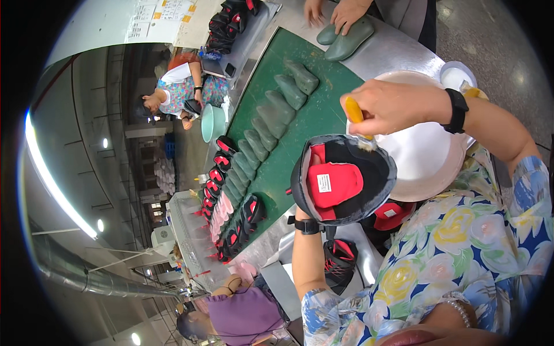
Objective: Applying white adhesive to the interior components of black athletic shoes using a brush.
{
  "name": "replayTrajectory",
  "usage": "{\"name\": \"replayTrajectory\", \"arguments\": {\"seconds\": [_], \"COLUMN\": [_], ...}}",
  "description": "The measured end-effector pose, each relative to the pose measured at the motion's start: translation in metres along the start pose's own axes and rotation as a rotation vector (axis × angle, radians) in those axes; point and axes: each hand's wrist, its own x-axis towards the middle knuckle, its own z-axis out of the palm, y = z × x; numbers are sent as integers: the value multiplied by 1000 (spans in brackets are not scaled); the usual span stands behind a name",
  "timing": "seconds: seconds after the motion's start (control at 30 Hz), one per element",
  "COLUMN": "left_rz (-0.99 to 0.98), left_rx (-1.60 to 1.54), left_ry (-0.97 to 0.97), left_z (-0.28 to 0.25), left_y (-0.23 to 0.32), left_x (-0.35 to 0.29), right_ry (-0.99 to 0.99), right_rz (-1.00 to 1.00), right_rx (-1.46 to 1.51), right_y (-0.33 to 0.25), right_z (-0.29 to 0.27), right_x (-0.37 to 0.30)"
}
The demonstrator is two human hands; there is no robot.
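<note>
My left hand [301, 214] is mostly hidden behind a black shoe upper [346, 179] with a red tongue and lining, which it holds up with the opening toward me. A black watch sits on that wrist. My right hand [392, 106] grips a yellow-handled brush [356, 115], whose bristles touch the upper's top rim. A black band is on the right wrist. Both hands work over a wide pale pink basin [430, 161].
A green conveyor belt [311, 115] carries a row of green shoe lasts [262, 124] and black-and-red uppers [219, 167]. Another person's hands [340, 14] rest on lasts at the top. More uppers [340, 256] lie below. A small white bowl [456, 75] stands beside the basin. Other workers sit along the line.
</note>
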Motion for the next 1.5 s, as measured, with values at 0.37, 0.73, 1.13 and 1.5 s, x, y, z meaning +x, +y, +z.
{"name": "replayTrajectory", "arguments": {"seconds": [0.37,0.73,1.13,1.5], "left_rz": [147,196,281,-53], "left_rx": [68,66,756,924], "left_ry": [57,780,1418,-405], "left_z": [-35,-233,-361,23], "left_y": [10,-6,17,-45], "left_x": [-1,-47,-33,-96], "right_ry": [86,225,122,13], "right_rz": [-146,218,553,426], "right_rx": [-79,63,21,74], "right_y": [17,32,32,15], "right_z": [13,3,6,31], "right_x": [9,-40,-55,-58]}}
